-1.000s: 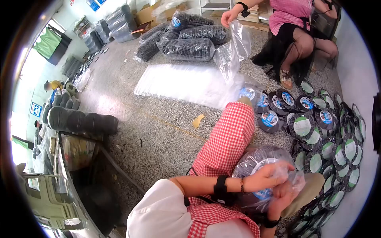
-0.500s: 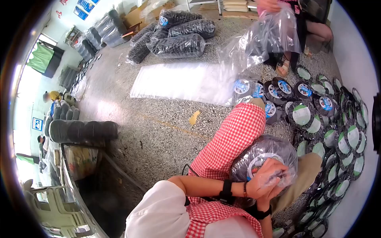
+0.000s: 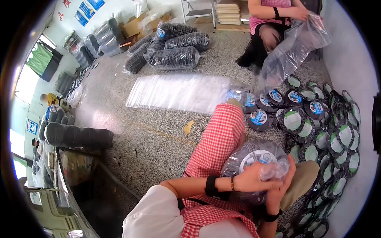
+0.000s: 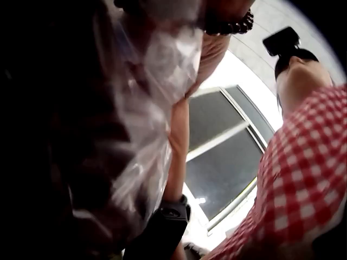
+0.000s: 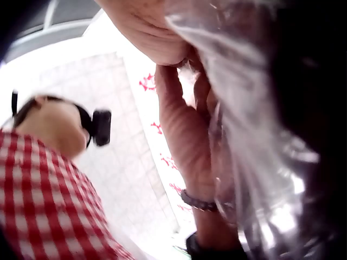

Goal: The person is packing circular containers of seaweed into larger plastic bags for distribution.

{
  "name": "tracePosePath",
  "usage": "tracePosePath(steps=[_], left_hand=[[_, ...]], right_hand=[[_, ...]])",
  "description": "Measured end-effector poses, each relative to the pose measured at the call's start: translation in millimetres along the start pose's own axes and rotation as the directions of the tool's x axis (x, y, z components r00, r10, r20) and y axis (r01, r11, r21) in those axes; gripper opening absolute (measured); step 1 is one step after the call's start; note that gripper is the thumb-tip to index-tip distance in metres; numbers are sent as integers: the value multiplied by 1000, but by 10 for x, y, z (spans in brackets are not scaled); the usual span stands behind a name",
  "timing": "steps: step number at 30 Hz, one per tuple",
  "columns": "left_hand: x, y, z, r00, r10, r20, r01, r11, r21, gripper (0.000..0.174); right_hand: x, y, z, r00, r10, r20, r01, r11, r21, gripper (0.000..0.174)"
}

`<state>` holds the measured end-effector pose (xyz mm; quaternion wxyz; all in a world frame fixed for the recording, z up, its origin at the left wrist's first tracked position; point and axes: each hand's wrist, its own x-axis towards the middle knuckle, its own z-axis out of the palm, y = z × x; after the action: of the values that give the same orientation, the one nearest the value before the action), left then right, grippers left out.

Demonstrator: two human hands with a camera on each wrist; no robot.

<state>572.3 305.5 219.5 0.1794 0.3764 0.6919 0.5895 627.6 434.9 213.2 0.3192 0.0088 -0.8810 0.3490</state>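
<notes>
A clear plastic bag (image 3: 238,155) holds a stack of dark round discs, the top one with a white ring label (image 3: 258,156), between the person's legs. Its gathered mouth (image 3: 276,168) is gripped by the left hand (image 3: 251,179), which wears a bead bracelet. On the opposite side of the mouth, the right hand (image 3: 280,186) curls its fingers round the plastic. In the right wrist view the left hand (image 5: 187,135) and right hand (image 5: 149,32) touch at the bunched film (image 5: 244,108). Glossy film (image 4: 157,81) hides much of the left wrist view.
Flat plastic bags (image 3: 174,93) lie on the floor ahead. Many labelled discs (image 3: 293,120) cover the right side beside the wall (image 3: 353,59). Filled packages (image 3: 172,58) lie farther back. Another person's hands (image 3: 301,15) hold a clear bag. A dark wrapped roll (image 3: 79,135) is at left.
Both hands stay on the bag's mouth; the right hand's fingers show more plainly beside the left. The other person's bag has swung right and hangs lengthwise. The head view has shifted slightly.
</notes>
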Motion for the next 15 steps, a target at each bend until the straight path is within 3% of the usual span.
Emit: tracePosePath(steps=[1, 2, 3, 4, 5, 6, 7, 8, 9, 10, 11, 12, 13, 14, 15], left_hand=[[1, -18, 0, 989, -146, -2, 135, 920, -368, 28], [22, -30, -17, 960, -275, 54, 238, 695, -679, 28], [21, -94, -41, 963, -263, 57, 231, 700, -676, 28], [20, -183, -74, 945, -318, 69, 293, 741, -605, 27], [28, -159, -117, 924, -375, 75, 356, 770, -529, 28], [-21, -100, -105, 928, -365, 80, 350, 773, -529, 28], [-113, -11, -76, 980, -200, -21, 187, 943, -274, 26], [-175, 147, -94, 997, 0, -73, 2, 1000, 15, 26], [-184, 354, -211, 989, 86, 120, -120, 943, 310, 23], [-127, 356, -236, 987, 96, 132, -133, 942, 309, 23], [-70, 348, -225, 900, 349, 263, -419, 858, 297, 23], [-35, 342, -207, 738, 557, 381, -662, 706, 249, 26], [-18, 365, -159, 702, 427, 570, -676, 650, 346, 27], [23, 346, -93, 708, 415, 571, -666, 661, 345, 27], [93, 318, -35, 691, 506, 517, -709, 613, 348, 24]], right_hand=[[-114, -71, -32, 938, 318, 141, -346, 815, 465, 49], [-213, -96, -65, 778, 484, 399, -586, 332, 740, 43], [-187, -49, -90, 786, 481, 388, -576, 341, 743, 43], [-129, 47, -130, 849, 117, 515, -494, 521, 696, 31], [-94, 105, -157, 744, -241, 623, -345, 660, 668, 22], [-170, 119, -172, 748, -238, 619, -338, 666, 665, 22], [-306, 137, -193, 714, -36, 700, -537, 614, 579, 16], [-367, 150, -217, 632, 158, 759, -709, 515, 482, 14], [-342, 128, -233, 642, 165, 749, -701, 522, 486, 14], [-310, 69, -239, 741, 100, 664, -572, 614, 545, 13], [-285, 13, -243, 815, 21, 578, -431, 688, 584, 15], [-294, -33, -235, 867, -69, 493, -285, 742, 607, 20], [-354, -59, -210, 864, -64, 500, -299, 734, 610, 20], [-429, -48, -162, 823, -57, 566, -394, 659, 640, 21], [-497, -5, -99, 780, -59, 623, -480, 581, 657, 23]])
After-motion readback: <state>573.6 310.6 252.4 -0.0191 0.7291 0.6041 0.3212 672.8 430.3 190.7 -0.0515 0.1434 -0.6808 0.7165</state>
